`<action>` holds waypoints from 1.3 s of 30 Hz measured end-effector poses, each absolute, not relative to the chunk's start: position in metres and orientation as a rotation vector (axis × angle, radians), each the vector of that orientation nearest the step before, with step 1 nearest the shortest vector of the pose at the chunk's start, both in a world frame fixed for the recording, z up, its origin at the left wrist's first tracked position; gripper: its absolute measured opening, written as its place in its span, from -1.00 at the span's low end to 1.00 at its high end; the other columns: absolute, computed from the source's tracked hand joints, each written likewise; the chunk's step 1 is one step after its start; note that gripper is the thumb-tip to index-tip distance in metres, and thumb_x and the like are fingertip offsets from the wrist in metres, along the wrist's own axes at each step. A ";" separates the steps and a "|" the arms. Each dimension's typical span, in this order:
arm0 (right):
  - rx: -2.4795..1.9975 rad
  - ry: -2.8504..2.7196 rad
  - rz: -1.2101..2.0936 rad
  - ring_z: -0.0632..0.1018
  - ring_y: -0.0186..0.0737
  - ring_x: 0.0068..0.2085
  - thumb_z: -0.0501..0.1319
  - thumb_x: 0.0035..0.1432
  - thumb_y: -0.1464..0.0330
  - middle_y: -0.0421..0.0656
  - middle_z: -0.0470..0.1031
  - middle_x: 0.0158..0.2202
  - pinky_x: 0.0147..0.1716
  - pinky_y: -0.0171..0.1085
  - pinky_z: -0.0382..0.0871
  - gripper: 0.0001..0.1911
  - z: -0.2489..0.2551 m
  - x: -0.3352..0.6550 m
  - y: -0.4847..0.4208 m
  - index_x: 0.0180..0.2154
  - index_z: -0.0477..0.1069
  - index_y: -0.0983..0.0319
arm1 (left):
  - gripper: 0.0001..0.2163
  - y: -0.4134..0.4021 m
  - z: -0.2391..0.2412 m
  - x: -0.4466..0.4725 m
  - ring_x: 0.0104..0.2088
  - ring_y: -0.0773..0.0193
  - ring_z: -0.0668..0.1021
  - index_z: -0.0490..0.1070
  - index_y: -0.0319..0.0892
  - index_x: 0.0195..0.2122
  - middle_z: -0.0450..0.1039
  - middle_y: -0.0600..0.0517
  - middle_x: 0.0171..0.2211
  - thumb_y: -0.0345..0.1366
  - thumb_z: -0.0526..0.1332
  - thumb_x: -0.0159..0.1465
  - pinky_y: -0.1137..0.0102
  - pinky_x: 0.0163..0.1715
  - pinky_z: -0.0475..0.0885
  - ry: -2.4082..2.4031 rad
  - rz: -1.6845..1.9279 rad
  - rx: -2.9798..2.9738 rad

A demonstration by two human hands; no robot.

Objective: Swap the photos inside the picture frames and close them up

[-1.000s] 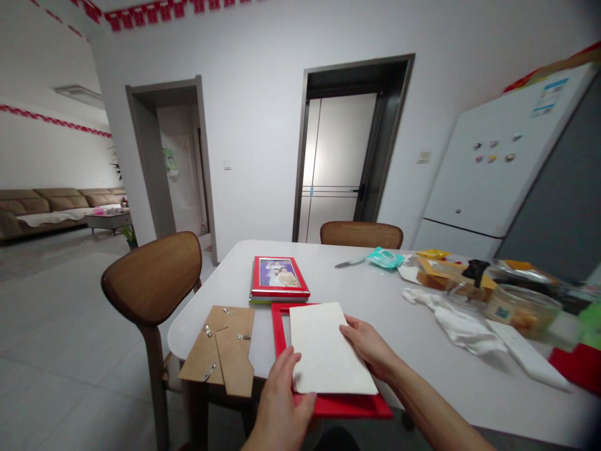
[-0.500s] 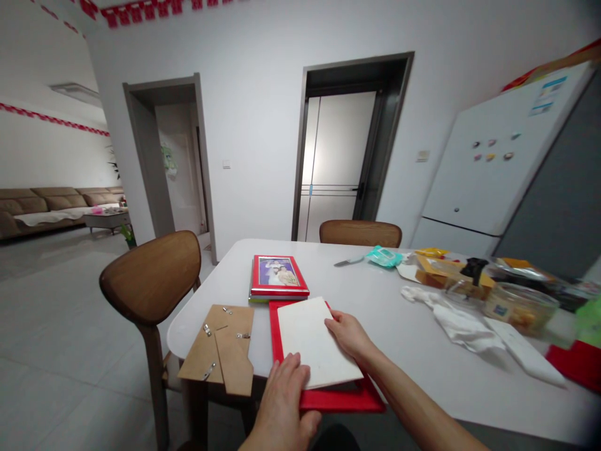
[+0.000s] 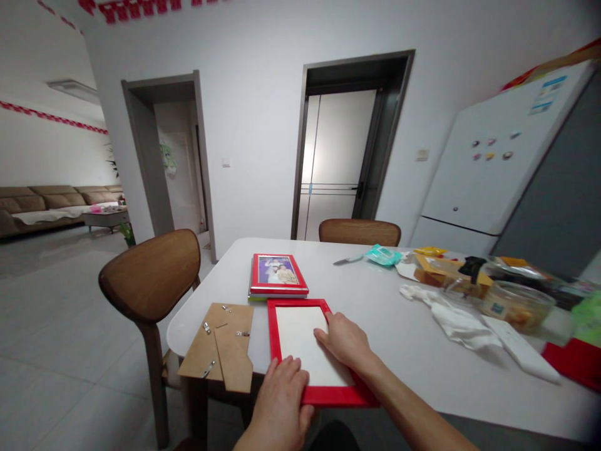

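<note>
A red picture frame (image 3: pixel 275 341) lies face down at the near edge of the white table (image 3: pixel 399 338). A white sheet (image 3: pixel 300 338) sits inside it, within the red border. My left hand (image 3: pixel 282 401) rests flat on the frame's near edge and the sheet's lower corner, fingers stretched. My right hand (image 3: pixel 345 341) presses flat on the sheet's right side, fingers extended. To the left lies a brown backing board (image 3: pixel 220 344) with metal clips and a stand. Beyond the frame lies a second red frame (image 3: pixel 278 275) with a photo showing, stacked on something green.
Wooden chairs stand at the left (image 3: pixel 150 282) and far side (image 3: pixel 359 232). On the right of the table lie a white cloth (image 3: pixel 457 319), a glass bowl (image 3: pixel 516 304), a teal packet (image 3: pixel 382 255), a knife (image 3: pixel 347 259) and food packets. A white fridge (image 3: pixel 498 169) stands behind.
The white sheet moved left and dropped from lying askew on top of the red frame into its recess. Both hands followed and now press it flat.
</note>
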State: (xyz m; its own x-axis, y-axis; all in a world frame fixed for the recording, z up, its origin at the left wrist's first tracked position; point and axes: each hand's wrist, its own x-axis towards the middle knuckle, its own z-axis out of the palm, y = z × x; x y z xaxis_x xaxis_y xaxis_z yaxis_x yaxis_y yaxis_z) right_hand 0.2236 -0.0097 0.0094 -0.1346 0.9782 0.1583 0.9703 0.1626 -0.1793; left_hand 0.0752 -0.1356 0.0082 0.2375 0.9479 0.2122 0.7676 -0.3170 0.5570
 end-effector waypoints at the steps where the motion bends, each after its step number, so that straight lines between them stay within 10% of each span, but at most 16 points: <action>1: -1.876 -2.205 0.032 0.44 -0.11 -0.29 0.03 -0.04 0.18 0.03 0.39 -0.24 -0.38 -0.25 0.21 -0.58 0.009 0.224 -0.010 -0.18 0.28 0.30 | -0.64 -0.136 0.009 0.076 0.04 0.03 0.25 0.33 -0.25 -0.14 0.25 -0.18 0.00 -0.43 0.10 -0.03 0.05 0.05 0.03 1.586 0.760 2.176; 20: -1.088 -2.419 0.346 0.31 -0.10 -0.22 0.17 -0.19 0.09 -0.09 0.36 -0.25 -0.21 -0.16 0.12 -0.54 0.020 0.095 -0.099 -0.24 0.34 0.20 | -0.56 -0.139 -0.031 -0.092 0.05 0.14 0.25 0.27 -0.31 -0.08 0.22 -0.15 0.02 -0.47 0.05 -0.05 0.26 0.04 0.15 2.288 0.859 1.995; 39: -1.202 -2.138 0.533 0.33 -0.09 -0.08 0.12 -0.19 0.37 -0.08 0.37 -0.15 -0.07 -0.11 0.14 -0.68 0.029 0.255 -0.089 -0.27 0.42 0.15 | -0.62 -0.128 0.018 0.067 0.04 0.07 0.25 0.34 -0.24 -0.14 0.23 -0.16 0.01 -0.41 0.15 -0.05 0.21 0.03 0.14 1.501 1.045 1.997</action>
State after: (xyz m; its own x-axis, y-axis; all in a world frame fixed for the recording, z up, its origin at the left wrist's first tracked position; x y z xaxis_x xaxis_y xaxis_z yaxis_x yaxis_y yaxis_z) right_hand 0.2551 -0.0892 0.0294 -0.3926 0.8624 0.3196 0.6117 0.5043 -0.6095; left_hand 0.0669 -0.1282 0.0180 0.1300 0.9420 0.3094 0.6174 -0.3211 0.7182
